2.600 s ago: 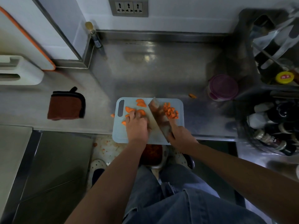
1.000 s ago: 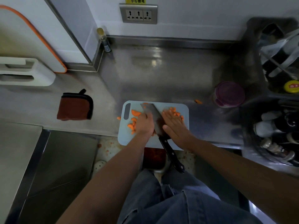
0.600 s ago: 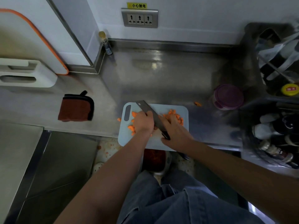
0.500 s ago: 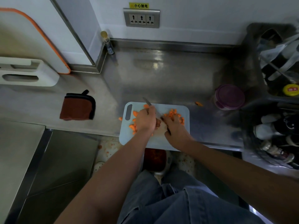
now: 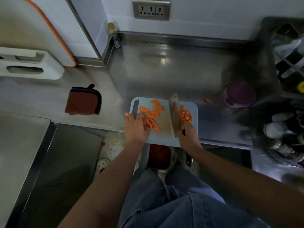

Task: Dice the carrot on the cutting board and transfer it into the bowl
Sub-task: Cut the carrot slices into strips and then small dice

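— Progress?
— Partial. Diced carrot (image 5: 186, 115) is piled at the cutting board's (image 5: 164, 139) right edge. Half-moon slices (image 5: 152, 115) lie uncut at left and centre (one stray piece (image 5: 207, 100) sits on the counter (image 5: 164, 71)).
— Hands?
— Right hand (image 5: 187, 131) clenches the cleaver (image 5: 174, 114), whose blade stands between the two lots. Left hand (image 5: 135, 127) rests on the slices; I cannot tell its hold. I judge the transfer outstanding.

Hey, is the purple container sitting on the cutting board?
No, the purple container stands on the steel counter, apart from the cutting board and off to its right.
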`<state>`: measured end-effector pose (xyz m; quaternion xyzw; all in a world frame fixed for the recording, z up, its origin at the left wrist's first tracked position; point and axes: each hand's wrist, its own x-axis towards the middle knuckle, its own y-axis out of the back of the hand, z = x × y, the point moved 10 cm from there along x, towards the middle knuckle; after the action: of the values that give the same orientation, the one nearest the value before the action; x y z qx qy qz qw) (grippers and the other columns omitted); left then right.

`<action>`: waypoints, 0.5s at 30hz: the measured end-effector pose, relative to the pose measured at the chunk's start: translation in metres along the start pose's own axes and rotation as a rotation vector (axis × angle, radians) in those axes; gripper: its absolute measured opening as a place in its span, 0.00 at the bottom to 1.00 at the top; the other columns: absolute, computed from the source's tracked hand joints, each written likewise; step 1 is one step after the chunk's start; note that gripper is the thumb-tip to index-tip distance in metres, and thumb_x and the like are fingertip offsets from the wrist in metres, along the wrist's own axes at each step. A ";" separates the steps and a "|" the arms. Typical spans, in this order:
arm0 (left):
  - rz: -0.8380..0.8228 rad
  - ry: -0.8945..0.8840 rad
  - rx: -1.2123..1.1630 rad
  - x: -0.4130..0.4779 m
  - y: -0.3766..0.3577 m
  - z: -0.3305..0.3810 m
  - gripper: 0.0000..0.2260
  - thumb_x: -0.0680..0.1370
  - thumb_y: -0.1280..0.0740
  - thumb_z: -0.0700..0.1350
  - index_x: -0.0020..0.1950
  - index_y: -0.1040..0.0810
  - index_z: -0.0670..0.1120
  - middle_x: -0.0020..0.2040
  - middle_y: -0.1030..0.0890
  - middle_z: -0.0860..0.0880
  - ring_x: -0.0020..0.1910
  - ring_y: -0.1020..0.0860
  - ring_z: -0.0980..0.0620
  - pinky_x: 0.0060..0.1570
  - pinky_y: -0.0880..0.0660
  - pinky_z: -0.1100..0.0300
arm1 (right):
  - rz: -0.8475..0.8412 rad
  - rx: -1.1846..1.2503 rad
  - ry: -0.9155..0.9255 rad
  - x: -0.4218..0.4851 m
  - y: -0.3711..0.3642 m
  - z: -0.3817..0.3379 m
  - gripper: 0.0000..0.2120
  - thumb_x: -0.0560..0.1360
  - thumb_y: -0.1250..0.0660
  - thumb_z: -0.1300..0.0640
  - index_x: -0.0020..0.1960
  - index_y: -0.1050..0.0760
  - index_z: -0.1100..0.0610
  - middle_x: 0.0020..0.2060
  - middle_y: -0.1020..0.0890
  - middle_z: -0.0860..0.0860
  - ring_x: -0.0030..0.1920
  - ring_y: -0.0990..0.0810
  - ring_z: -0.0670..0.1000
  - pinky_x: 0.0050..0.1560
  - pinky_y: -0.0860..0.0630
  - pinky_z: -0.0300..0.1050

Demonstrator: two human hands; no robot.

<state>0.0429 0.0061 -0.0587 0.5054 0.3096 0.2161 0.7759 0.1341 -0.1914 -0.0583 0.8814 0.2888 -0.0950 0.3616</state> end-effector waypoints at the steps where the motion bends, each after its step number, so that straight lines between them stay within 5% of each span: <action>1: 0.017 -0.038 -0.011 -0.002 0.003 0.004 0.17 0.72 0.31 0.45 0.60 0.24 0.45 0.60 0.28 0.39 0.62 0.32 0.38 0.61 0.34 0.50 | 0.000 0.007 0.005 -0.001 0.001 0.000 0.03 0.80 0.42 0.62 0.49 0.31 0.60 0.42 0.29 0.49 0.38 0.30 0.49 0.31 0.35 0.32; 4: 0.032 -0.099 -0.023 -0.004 0.008 0.011 0.15 0.73 0.32 0.45 0.58 0.24 0.44 0.56 0.26 0.40 0.57 0.30 0.41 0.57 0.32 0.51 | -0.064 -0.014 0.031 -0.002 -0.008 -0.001 0.03 0.79 0.42 0.62 0.47 0.32 0.59 0.40 0.29 0.51 0.35 0.30 0.49 0.32 0.33 0.42; 10: 0.033 -0.170 0.012 0.007 0.008 0.019 0.15 0.77 0.36 0.46 0.63 0.25 0.45 0.57 0.26 0.42 0.58 0.29 0.42 0.57 0.31 0.52 | -0.014 0.038 -0.017 0.005 -0.006 -0.005 0.03 0.79 0.43 0.63 0.49 0.32 0.57 0.39 0.29 0.48 0.34 0.30 0.48 0.32 0.33 0.41; 15: 0.035 -0.192 -0.039 0.025 0.014 0.026 0.14 0.79 0.37 0.45 0.64 0.25 0.48 0.64 0.28 0.44 0.62 0.31 0.44 0.62 0.35 0.55 | -0.043 -0.041 0.049 0.006 -0.014 -0.016 0.07 0.80 0.42 0.61 0.55 0.27 0.57 0.47 0.28 0.48 0.40 0.30 0.45 0.34 0.35 0.31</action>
<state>0.0786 0.0107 -0.0442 0.5137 0.2209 0.1861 0.8079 0.1307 -0.1700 -0.0573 0.8694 0.3185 -0.0750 0.3702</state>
